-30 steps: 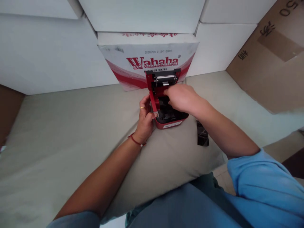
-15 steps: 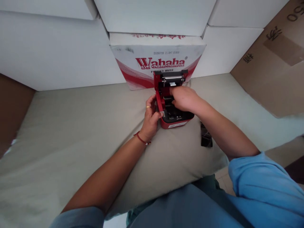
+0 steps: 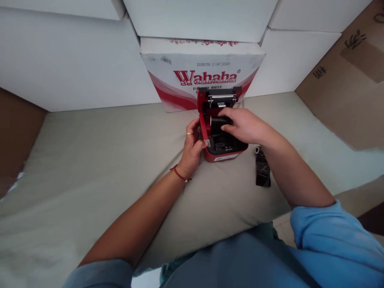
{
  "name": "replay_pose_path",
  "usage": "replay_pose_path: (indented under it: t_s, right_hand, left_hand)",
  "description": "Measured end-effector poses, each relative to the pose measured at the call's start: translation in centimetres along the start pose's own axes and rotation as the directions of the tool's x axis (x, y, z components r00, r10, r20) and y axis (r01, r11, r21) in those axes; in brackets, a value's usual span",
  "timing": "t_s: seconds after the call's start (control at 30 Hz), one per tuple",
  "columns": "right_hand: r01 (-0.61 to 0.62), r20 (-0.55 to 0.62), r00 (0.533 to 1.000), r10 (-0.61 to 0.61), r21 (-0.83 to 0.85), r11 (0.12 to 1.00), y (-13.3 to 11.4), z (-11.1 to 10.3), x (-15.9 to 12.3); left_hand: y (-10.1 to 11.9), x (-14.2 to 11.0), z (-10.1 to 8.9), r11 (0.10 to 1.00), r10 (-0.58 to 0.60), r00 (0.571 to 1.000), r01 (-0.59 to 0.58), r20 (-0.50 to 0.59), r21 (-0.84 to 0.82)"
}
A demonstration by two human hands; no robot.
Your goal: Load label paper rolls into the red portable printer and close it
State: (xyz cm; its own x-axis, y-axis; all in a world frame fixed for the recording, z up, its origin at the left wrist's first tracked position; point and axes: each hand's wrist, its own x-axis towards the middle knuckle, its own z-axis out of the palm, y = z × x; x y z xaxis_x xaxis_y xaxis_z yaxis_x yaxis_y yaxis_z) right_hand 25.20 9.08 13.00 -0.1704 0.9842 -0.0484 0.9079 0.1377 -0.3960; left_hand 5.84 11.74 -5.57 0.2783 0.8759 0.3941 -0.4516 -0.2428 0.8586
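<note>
A red-and-black label printer (image 3: 227,156) stands on the cloth-covered surface with its lid (image 3: 218,91) raised. My left hand (image 3: 193,150) wraps round the printer's left side, thumb on the front left corner. A black roll (image 3: 218,125), which looks like ribbon, lies across the inside of the printer. My right hand (image 3: 244,125) reaches in from the right, thumb and fingers closed on the roll's right end. The fingertips partly hide that end. Right of the printer lies a second black ribbon piece (image 3: 263,171) with a small white-ended core.
Behind the printer, close to its raised lid, stands a Wahaha water carton (image 3: 207,66). White boxes (image 3: 78,68) line the back. A brown cardboard box (image 3: 345,100) stands at the right, another brown surface (image 3: 18,136) at the left. The surface's front edge is by my body.
My right hand has shifted slightly right and back within the printer, and the black roll now shows more clearly in its fingers. My left hand stays on the printer.
</note>
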Motion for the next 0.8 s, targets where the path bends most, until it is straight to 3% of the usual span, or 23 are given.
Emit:
replay_pose_path:
  t_s: [0.07,0.13,0.23,0.3,0.4,0.47,0.57,0.67,0.73,0.8]
  right_hand:
    - [0.045,-0.059,0.998,-0.033,0.207,0.977,0.3,-1.6,-2.7]
    - [0.073,-0.095,0.995,-0.034,0.441,0.894,0.9,-3.6,-6.0]
    - [-0.003,0.033,0.999,-0.026,0.676,0.737,2.3,-5.3,-10.5]
    - [-0.090,0.204,0.976,-0.069,0.678,0.730,3.1,-4.3,-12.3]
    - [-0.128,0.367,0.926,-0.087,0.522,0.843,3.7,-0.2,-13.1]
    - [-0.066,0.299,0.951,-0.080,0.448,0.892,3.9,2.8,-13.3]
    - [0.007,0.030,0.999,-0.019,0.367,0.930,4.7,5.1,-14.0]
    - [-0.093,-0.266,0.953,0.145,0.200,0.975,6.8,5.0,-15.1]
    - [-0.194,-0.331,0.920,0.210,0.082,0.978,8.5,4.8,-15.6]
    - [-0.239,-0.299,0.926,0.232,0.014,0.971,9.9,5.2,-16.0]
  left_hand:
    - [0.1,0.0,0.0,1.000,-0.012,1.000,0.012,0.009,0.001]
    - [0.2,-0.1,0.0,1.000,-0.019,1.000,0.019,0.012,-0.006]
    - [0.3,0.0,0.1,0.999,-0.022,1.000,0.022,0.006,-0.025]
    - [0.4,0.0,0.1,0.999,-0.019,1.000,0.019,-0.006,-0.034]
    - [0.4,0.1,0.1,1.000,-0.018,1.000,0.017,-0.010,-0.019]
    - [0.3,0.2,0.0,1.000,-0.022,1.000,0.022,-0.003,-0.004]
    - [0.2,0.2,-0.2,1.000,-0.022,1.000,0.022,0.011,-0.006]
    - [0.1,0.2,-0.3,1.000,-0.019,1.000,0.019,0.019,-0.017]
    - [0.1,0.2,-0.3,0.999,-0.026,1.000,0.026,0.011,-0.020]
    - [0.2,0.2,-0.2,0.999,-0.029,1.000,0.029,0.007,-0.022]
